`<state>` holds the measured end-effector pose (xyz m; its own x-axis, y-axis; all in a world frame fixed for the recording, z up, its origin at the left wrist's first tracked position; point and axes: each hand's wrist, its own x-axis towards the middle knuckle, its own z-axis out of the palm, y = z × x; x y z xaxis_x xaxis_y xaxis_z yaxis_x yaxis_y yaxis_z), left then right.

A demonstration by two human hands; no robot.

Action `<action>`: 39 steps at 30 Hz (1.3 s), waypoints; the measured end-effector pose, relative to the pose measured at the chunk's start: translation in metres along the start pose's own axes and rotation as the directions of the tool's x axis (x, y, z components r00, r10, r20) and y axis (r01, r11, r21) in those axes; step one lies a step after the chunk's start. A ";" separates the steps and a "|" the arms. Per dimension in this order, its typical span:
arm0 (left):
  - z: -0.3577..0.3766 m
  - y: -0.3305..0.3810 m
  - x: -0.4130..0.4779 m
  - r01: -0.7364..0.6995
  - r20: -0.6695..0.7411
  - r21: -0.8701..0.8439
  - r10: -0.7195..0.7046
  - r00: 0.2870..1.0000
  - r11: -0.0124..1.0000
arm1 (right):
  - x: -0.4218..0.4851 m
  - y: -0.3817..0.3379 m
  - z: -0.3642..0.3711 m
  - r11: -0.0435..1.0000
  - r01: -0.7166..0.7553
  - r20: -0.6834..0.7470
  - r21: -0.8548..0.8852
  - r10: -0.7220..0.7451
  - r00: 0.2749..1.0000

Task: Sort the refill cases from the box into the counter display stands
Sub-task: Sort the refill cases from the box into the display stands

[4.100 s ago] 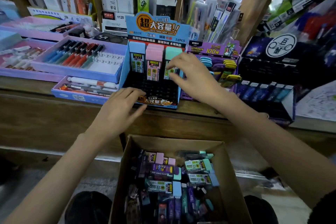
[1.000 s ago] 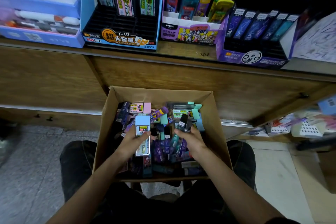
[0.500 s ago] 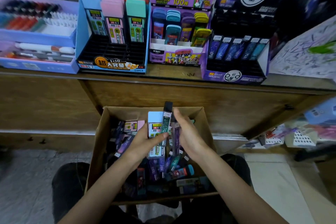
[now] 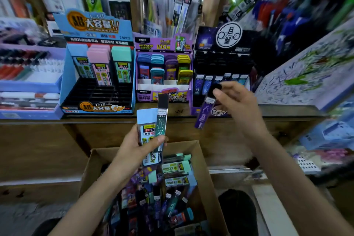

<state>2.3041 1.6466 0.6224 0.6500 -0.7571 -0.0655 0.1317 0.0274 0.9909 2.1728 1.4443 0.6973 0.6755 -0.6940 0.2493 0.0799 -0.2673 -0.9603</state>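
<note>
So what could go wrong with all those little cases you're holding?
The left hand pinches two cases at once, the blue-capped case and the slim green case, so one might slip back into the box. The right hand grips the purple case only by its black cap; it could drop or miss its slot in the dark stand.

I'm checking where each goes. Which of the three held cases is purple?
The slim purple case in the right hand, hanging by its black cap. The left hand holds a wide blue-capped case and a slim dark green one.
</note>
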 end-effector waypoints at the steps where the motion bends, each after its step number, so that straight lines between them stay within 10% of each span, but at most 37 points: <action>1: 0.001 0.005 0.003 -0.012 0.000 -0.004 0.012 1.000 1.000 | 0.011 -0.007 -0.012 1.000 0.028 -0.036 -0.014 -0.029 0.999; 10: 0.019 0.023 0.021 -0.062 0.005 0.019 0.062 0.998 0.998 | 0.071 -0.006 -0.068 0.942 0.108 -0.131 -0.317 -0.157 0.979; 39: 0.056 0.027 0.026 -0.034 0.066 -0.047 0.038 0.997 0.998 | 0.040 0.011 -0.032 0.880 0.099 -0.108 -0.464 -0.168 0.980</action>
<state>2.2829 1.5914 0.6541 0.6039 -0.7968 -0.0204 0.1439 0.0838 0.9860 2.1778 1.3922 0.7008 0.5690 -0.7076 0.4190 -0.2029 -0.6146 -0.7623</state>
